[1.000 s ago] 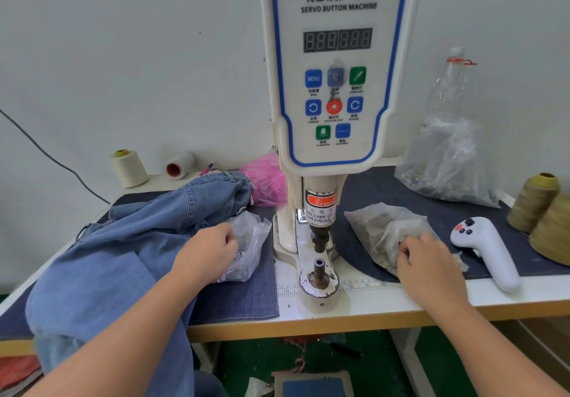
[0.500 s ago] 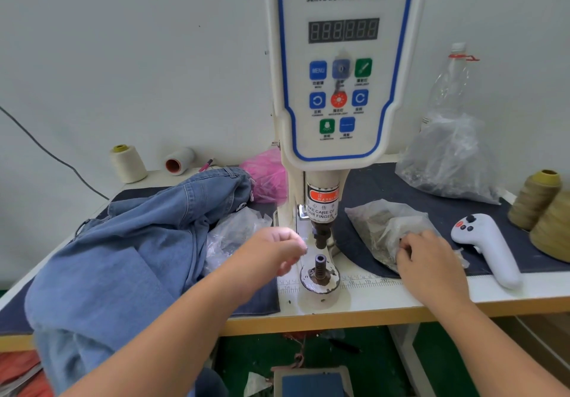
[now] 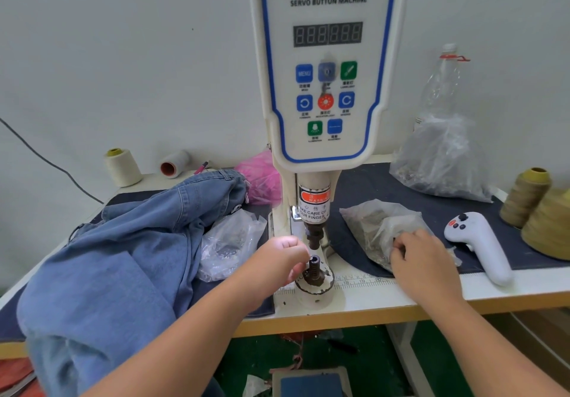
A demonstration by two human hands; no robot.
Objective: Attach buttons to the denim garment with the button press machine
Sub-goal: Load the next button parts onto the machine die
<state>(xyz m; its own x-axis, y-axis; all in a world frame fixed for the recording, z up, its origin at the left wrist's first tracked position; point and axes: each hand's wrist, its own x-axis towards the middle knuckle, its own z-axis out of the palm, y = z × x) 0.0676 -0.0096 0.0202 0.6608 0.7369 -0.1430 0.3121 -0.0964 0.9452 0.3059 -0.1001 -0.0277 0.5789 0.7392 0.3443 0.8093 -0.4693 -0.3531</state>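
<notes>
1 crumpled blue denim garment [image 3: 101, 261] lies left; left hand [image 3: 277, 261] clenched at the die, right hand [image 3: 422, 261] grasping bag [image 3: 373, 227]

1. A plain pale wall [image 3: 123, 57] fills the view from nine o'clock round to three o'clock, evenly lit.
2. A dark cable [image 3: 46, 162] runs down it at nine o'clock.
3. The white worktable [image 3: 431, 292] has a tan front edge and a dark blue mat [image 3: 385, 187] on top.
4. Green floor [image 3: 262, 362] shows beneath at six o'clock.
</notes>
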